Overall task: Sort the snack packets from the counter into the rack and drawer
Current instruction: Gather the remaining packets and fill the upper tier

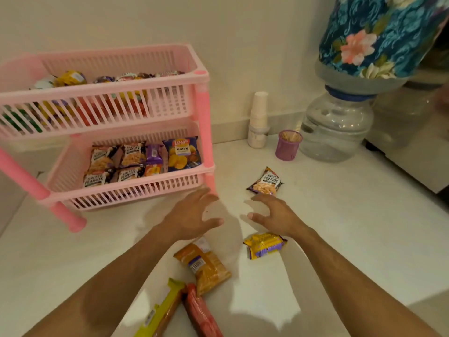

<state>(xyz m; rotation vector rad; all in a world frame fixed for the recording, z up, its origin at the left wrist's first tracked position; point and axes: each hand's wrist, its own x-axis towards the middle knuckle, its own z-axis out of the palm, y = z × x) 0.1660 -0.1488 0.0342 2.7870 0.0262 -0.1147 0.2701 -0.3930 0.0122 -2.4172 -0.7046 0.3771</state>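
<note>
Snack packets lie loose on the white bench (340,239), in front of a pink rack (199,76) with two baskets. A salted peanuts packet (266,182) sits just past the right hand (277,216), close to its fingertips. A yellow and purple packet (264,244) lies beside the right wrist. An orange packet (205,266) lies below the left hand (192,217), and part of it is tucked under that wrist. Nearer the person, a long yellow-green packet (160,312) and a long red packet (201,314) lie side by side, touching the orange one. Both hands hover over the bench with fingers spread and a little bent, holding nothing, with a gap between them. The left hand is close to the front corner of the rack. In the lower basket are more peanut packets (114,161), a purple packet (154,159) and a blue chips bag (182,154). The top basket holds many mixed packets (73,79), too jumbled to tell apart. Farther back by the wall stand a stack of white paper cups (258,117), a small purple cup of sticks (288,144) and a big clear water jar (337,127) with a flowery cloth cover (379,37) above it.
</note>
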